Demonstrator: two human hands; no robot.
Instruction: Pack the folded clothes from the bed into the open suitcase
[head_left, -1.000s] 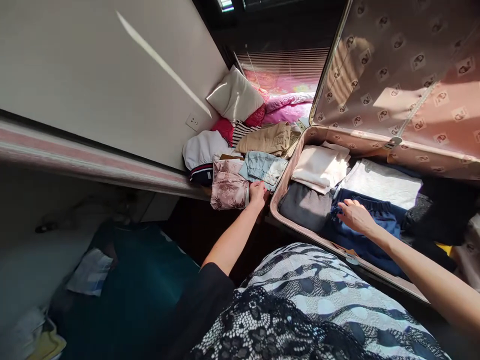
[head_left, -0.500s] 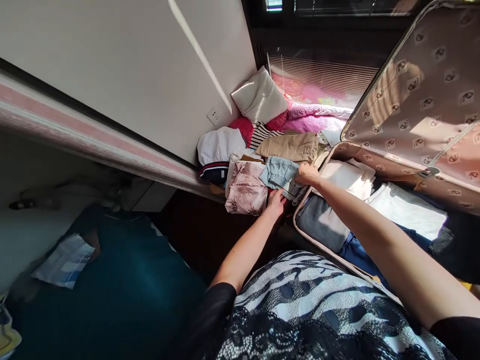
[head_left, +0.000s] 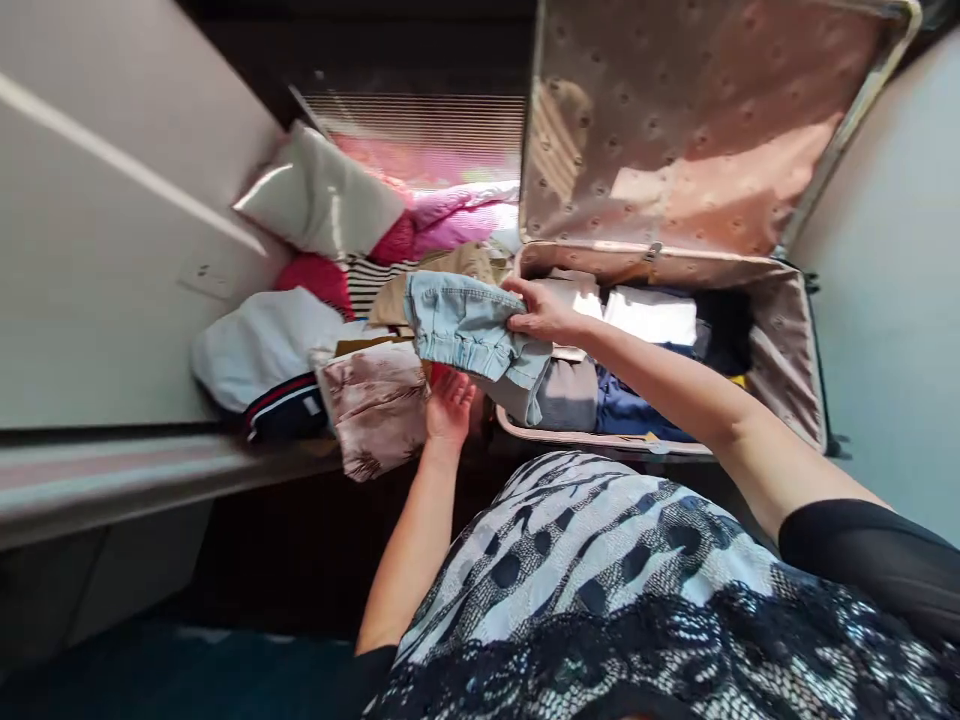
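Observation:
My right hand is closed on the edge of a folded pair of light-blue denim pants with a gathered elastic waistband. The pants are lifted above the clothes pile, and one part hangs down over the suitcase's left rim. Just below the waistband, my left hand is turned palm up with its fingers loosely apart; whether it touches the denim I cannot tell. Beside it lies a folded pink palm-print garment. To the right, an open suitcase holds folded clothes, among them a white one and a grey one.
The suitcase lid stands raised at the back. Left of the pants are a tan folded garment, a white and navy bundle, a striped cloth and a pale cushion. A wall borders the left side.
The denim pants have been lifted off the pile and moved toward the suitcase by my right hand. My left hand has turned palm up. The view has swung right.

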